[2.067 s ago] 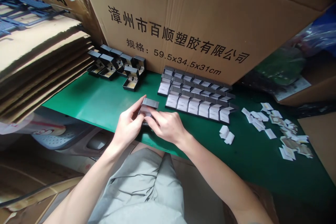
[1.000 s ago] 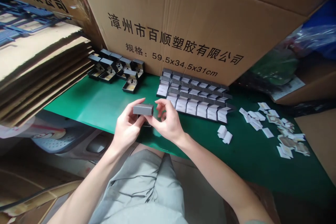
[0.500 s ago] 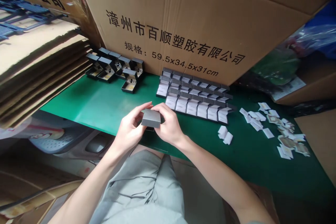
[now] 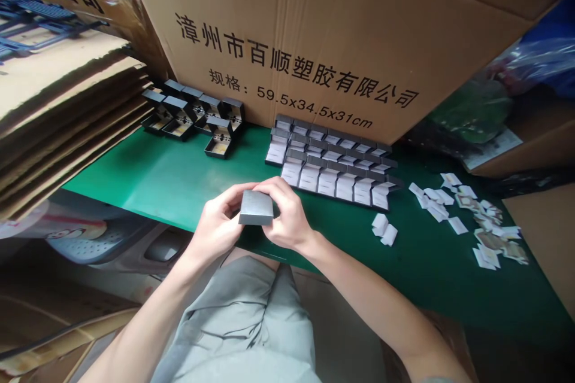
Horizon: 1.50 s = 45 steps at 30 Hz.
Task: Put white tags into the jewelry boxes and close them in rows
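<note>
A small dark grey box (image 4: 256,208) is held near the front edge of the green table (image 4: 171,176), lid toward me. My left hand (image 4: 220,224) grips its left side and my right hand (image 4: 287,218) grips its right side, fingers curled over the top. Beyond my right hand lie rows of open grey boxes with white inserts (image 4: 335,167). A cluster of open black boxes without inserts (image 4: 193,115) sits at the back left. Loose white inserts (image 4: 467,215) are scattered to the right, two more (image 4: 386,231) closer in.
A big printed cardboard carton (image 4: 314,30) walls off the back of the table. Stacked flat cardboard sheets (image 4: 58,108) overhang the left end. Bags and another carton (image 4: 503,108) crowd the right. My lap in grey cloth (image 4: 242,323) is below the table edge.
The box was open with my fingers at its insert. Both hands have since swung the lid down and turned the box so its lid faces me.
</note>
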Available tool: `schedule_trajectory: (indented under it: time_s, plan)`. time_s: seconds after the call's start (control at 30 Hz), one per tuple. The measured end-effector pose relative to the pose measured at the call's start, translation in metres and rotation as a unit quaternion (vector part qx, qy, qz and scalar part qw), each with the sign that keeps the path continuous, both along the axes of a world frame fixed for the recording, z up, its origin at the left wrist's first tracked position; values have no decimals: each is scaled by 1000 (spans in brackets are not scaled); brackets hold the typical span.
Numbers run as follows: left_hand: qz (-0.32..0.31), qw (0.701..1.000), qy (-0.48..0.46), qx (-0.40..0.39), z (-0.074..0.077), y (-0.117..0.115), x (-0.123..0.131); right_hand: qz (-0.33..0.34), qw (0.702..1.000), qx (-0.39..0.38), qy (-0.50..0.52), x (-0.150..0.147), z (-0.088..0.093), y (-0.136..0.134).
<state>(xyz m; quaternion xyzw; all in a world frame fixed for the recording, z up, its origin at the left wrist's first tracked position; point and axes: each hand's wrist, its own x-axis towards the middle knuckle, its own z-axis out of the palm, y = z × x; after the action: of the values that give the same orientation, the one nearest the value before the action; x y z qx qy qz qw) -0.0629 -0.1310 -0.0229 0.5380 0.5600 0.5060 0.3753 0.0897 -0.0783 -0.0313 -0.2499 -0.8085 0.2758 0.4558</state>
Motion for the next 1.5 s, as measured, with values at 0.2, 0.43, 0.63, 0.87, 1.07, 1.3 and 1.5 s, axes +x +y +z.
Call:
schedule_trajectory:
  time_s: [0.2, 0.43, 0.63, 0.87, 1.07, 1.3, 1.5]
  plan:
    - [-6, 1000, 16, 7, 1, 1, -2, 4, 999, 7, 34, -2, -2, 1]
    - [-9, 999, 45, 12, 3, 1, -3, -10, 999, 40, 35, -3, -2, 3]
    - [-7, 999, 37, -3, -4, 3, -4, -70, 991, 117, -1, 0, -3, 2]
    - [-2, 995, 94, -15, -5, 1, -3, -99, 975, 194, -36, 7, -4, 10]
    - [25, 981, 191, -3, -3, 0, 2, -122, 958, 234, -109, 9, -3, 14]
    - [77, 981, 175, -12, -4, -2, 7, -149, 935, 272, -172, 11, -2, 14]
    - [124, 975, 186, 4, -10, -4, 9, -154, 937, 263, -172, 13, -5, 15]
